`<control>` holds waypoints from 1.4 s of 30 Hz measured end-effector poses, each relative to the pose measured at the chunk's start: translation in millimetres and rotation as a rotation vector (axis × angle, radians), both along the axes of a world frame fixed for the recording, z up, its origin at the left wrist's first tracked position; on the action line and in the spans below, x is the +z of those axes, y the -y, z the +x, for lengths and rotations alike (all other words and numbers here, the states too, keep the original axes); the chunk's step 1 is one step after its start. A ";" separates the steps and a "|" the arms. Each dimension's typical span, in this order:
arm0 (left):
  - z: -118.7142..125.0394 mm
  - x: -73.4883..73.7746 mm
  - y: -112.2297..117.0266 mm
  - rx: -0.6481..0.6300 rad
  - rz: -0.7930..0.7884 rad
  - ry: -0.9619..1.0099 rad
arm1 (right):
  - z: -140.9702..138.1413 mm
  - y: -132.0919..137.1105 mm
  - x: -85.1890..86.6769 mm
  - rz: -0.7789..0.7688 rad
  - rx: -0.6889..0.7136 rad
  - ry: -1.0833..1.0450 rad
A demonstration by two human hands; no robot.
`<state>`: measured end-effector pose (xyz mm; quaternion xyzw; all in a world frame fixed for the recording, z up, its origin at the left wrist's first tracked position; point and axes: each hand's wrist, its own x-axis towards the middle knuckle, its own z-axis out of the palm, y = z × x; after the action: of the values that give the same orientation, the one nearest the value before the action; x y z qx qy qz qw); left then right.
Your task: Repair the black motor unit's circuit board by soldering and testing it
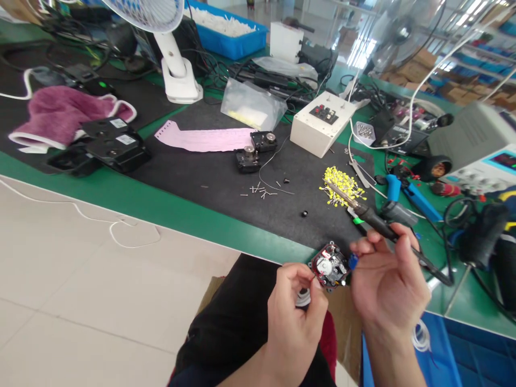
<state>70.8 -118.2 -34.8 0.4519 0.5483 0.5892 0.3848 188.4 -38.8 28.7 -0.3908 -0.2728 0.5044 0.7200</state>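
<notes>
My left hand [296,312] is closed in a pinch at the left edge of a small round circuit assembly [329,267] with a red board and a white disc; something white shows under its fingers. My right hand [387,279] holds the assembly's right side with its fingertips and also grips a black soldering iron [368,215], whose tip points up and left over a pile of small yellow components [341,185]. Both hands hover at the bench's near edge, above my lap.
A black mat [226,177] covers the green bench. On it lie loose metal pins [260,189], two small black motor parts [253,150], a pink paper strip [201,138], a beige switch box [322,122], black housings [115,142] and a purple cloth [60,113]. A white fan [173,59] stands behind. Test instruments and cables crowd the right.
</notes>
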 end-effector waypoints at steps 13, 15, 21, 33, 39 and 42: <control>-15.9 18.2 -9.4 -0.046 0.156 -0.192 | 94.2 59.1 17.2 -0.051 -0.031 0.239; -17.6 18.8 -10.4 -0.051 0.192 -0.227 | 96.1 63.9 13.7 -0.057 -0.006 0.304; -19.8 17.2 -11.2 -0.106 0.233 -0.350 | 96.4 71.6 4.3 -0.082 0.048 0.369; -13.0 27.2 -18.1 -0.118 0.205 -0.437 | 97.2 75.4 1.0 -0.037 -0.015 0.417; -10.5 26.0 -19.3 -0.099 0.206 -0.417 | 98.1 79.3 -4.9 -0.039 0.002 0.418; -10.2 26.8 -19.8 -0.087 0.211 -0.409 | 98.3 79.5 -5.5 -0.031 0.018 0.429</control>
<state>60.6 -98.4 -8.0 0.6228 0.5304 0.5221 0.2413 286.7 -118.2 23.2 -0.4979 -0.4153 0.4202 0.6349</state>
